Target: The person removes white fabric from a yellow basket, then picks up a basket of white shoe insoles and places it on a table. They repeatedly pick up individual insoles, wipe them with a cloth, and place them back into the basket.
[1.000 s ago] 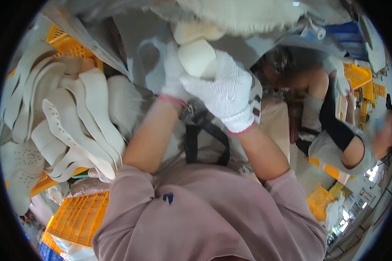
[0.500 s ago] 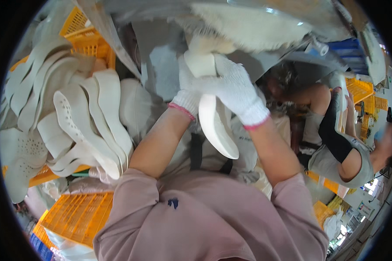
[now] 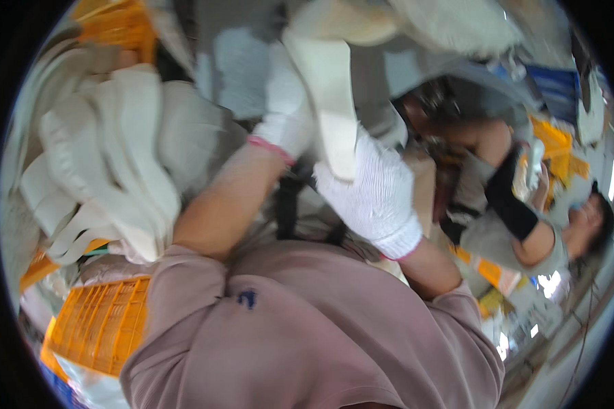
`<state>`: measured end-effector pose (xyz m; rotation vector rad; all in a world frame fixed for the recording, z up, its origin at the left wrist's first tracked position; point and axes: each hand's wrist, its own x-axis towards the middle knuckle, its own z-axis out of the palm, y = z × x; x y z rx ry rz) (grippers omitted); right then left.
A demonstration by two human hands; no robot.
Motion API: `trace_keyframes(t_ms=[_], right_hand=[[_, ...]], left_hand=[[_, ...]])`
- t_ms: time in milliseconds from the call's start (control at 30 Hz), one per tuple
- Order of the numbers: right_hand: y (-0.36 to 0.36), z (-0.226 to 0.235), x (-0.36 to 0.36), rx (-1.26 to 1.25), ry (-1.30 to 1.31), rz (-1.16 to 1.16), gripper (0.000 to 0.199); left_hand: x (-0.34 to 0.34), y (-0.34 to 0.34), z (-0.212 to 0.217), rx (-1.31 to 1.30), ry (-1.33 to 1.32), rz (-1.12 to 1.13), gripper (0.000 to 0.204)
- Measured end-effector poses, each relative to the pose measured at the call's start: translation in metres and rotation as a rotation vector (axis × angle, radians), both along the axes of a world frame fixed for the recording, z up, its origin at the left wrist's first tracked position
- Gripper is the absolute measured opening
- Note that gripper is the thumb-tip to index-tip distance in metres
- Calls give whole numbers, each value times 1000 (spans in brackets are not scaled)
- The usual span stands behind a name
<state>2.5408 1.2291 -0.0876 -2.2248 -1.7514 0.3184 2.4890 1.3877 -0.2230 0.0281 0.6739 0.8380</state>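
Observation:
Both my hands wear white knitted gloves with pink cuffs. Between them is a white foam shoe sole (image 3: 331, 102), tilted lengthwise away from me. My left hand (image 3: 286, 102) grips its left edge near the middle. At the sole's near end, my right hand (image 3: 372, 187) is closed round the tip, its fingers partly hidden. The sole's far end reaches a pale, rounded, blurred part (image 3: 348, 20) of the machine ahead; whether they touch, I cannot tell.
To my left, several white soles (image 3: 116, 150) are heaped above an orange crate (image 3: 99, 324). Another orange crate (image 3: 119, 31) stands at the far left. On the right a co-worker (image 3: 525, 232) sits holding a pale piece. A grey machine housing (image 3: 242, 71) is ahead.
My right hand has moved down and nearer to the sole's near end. The sole has turned and shifted farther away. My view has shifted slightly, and the co-worker's head has come into sight.

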Motion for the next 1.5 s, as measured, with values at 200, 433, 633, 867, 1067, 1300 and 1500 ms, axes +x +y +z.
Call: trace_keyframes(t_ms=[200,433,633,867,1067,1300,1500], right_hand=[[-59,-19,38,117,1285,-565,40],[-30,-4,34,14,1179,-439,47],[-221,-44,122,-312,176,-601,62],[-51,-23,-22,218,497,182,45],[93,-25,-173,176,91,1040,88],[80,-72,-156,349,156,968,66],[99,-57,-164,361,167,970,53]], left_hand=[[18,-10,2,92,-153,1,52],[-36,-3,24,273,196,-146,39],[-208,-58,138,1505,1458,132,53],[-293,-25,135,728,1722,92,101],[-355,-7,153,935,1729,-402,104],[-337,-48,155,1111,1891,-82,96],[-404,-60,224,587,838,353,58]])
